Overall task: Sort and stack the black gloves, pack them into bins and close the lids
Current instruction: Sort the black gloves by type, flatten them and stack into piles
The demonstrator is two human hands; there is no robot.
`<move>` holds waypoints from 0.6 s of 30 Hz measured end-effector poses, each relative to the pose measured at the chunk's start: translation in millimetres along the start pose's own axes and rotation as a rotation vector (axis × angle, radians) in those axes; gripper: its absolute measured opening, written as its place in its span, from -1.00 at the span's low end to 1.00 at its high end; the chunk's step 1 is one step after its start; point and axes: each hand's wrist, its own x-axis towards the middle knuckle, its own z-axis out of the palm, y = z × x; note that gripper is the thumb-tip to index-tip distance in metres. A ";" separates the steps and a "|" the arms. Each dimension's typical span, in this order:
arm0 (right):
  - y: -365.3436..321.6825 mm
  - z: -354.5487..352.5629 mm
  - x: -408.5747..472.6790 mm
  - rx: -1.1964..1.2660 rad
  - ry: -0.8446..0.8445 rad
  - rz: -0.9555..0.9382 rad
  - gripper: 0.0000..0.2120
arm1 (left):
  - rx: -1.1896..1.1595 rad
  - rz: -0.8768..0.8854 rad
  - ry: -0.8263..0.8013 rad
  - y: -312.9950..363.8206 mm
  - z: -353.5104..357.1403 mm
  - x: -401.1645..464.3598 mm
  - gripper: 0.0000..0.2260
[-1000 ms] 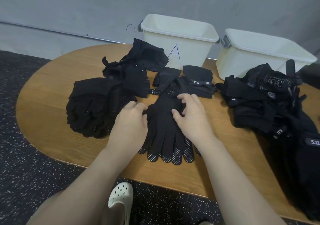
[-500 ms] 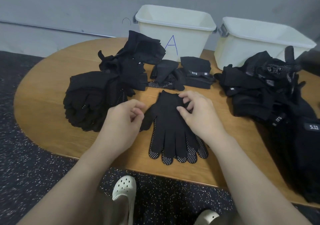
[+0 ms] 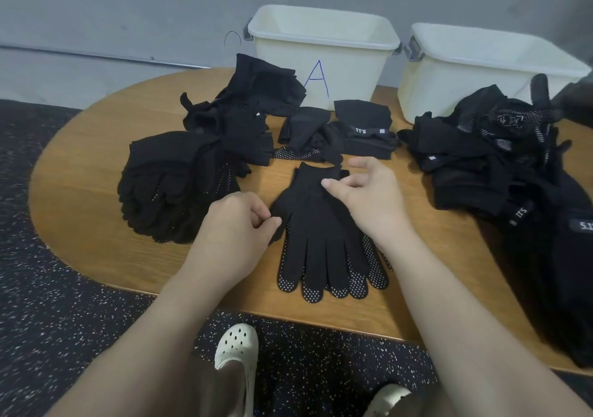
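My left hand (image 3: 236, 224) pinches the thumb of the glove pair (image 3: 321, 233) on the counter (image 3: 80, 192), before bin A (image 3: 321, 54); my right hand (image 3: 369, 198) rests relaxed on its cuff. I cannot see inside either bin.

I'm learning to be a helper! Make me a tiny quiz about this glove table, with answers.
1. True or false: the bin marked A has its lid on.
2. Which hand lies on the flat dotted gloves: a) left hand b) right hand?
3. Fill in: both bins stand at the table's ____ edge, by the wall.

Key
1. False, it is open on top.
2. b; it rests on the cuff end.
3. far
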 end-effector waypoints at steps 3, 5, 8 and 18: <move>-1.1 -1.7 -0.1 0.043 -0.026 0.021 -0.56 | -0.049 0.003 0.017 -0.1 -3.0 -2.5 -0.86; -0.5 -1.8 0.4 0.076 -0.039 0.035 -0.71 | -0.075 -0.005 0.032 -0.9 -5.6 -5.2 -0.87; -1.0 -3.6 -0.5 0.038 -0.033 -0.037 -0.81 | -0.086 -0.014 0.050 -2.2 -8.7 -8.5 -0.88; 0.2 8.6 -0.8 -0.222 -0.007 -0.181 -0.78 | -0.026 -0.055 0.056 -4.1 -6.7 -10.9 -0.91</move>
